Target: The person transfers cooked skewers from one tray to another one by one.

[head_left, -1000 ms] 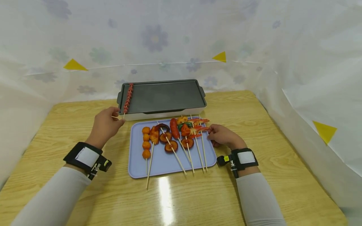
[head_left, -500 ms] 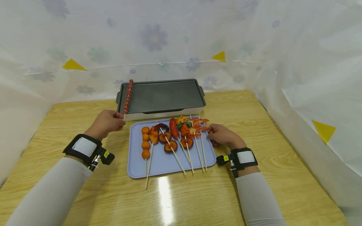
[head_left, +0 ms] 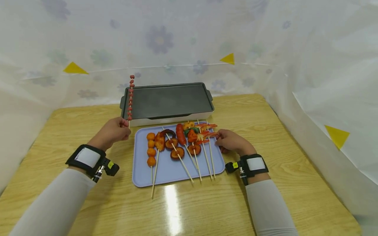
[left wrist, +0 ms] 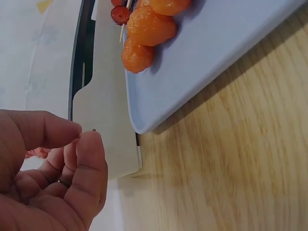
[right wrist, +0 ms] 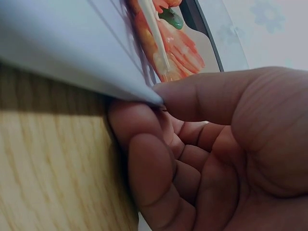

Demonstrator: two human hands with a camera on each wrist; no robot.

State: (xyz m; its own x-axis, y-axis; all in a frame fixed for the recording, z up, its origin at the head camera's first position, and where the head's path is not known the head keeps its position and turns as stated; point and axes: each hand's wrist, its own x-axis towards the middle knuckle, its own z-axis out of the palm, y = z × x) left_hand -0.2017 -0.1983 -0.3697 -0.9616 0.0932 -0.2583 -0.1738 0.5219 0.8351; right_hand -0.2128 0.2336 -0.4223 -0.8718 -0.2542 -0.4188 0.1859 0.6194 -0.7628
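Thumb and forefinger of my left hand (head_left: 112, 132) pinch the stick end of a skewer of small red meat pieces (head_left: 130, 95). In the head view this skewer stands over the left end of a dark griddle (head_left: 174, 101), its tip reaching above the back rim. The left wrist view shows the fingertips (left wrist: 90, 149) meeting on the stick's end, with most of the skewer hidden. My right hand (head_left: 233, 141) grips the right edge of a lavender tray (head_left: 171, 172). In the right wrist view, the thumb (right wrist: 202, 96) lies on top of the rim and curled fingers sit underneath.
Several skewers lie on the tray: orange balls (head_left: 151, 152), mushroom slices (head_left: 177, 153), a sausage (head_left: 181, 133) and shrimp (head_left: 206, 134). Some sticks overhang its front edge. The griddle's white base stands just behind the tray on the wooden table (head_left: 124, 203). A flowered curtain (head_left: 189, 39) hangs behind.
My left hand has closed its fingertips on the meat skewer's stick and raised the skewer, which lay along the griddle's left side. The right hand stays at the tray's edge.
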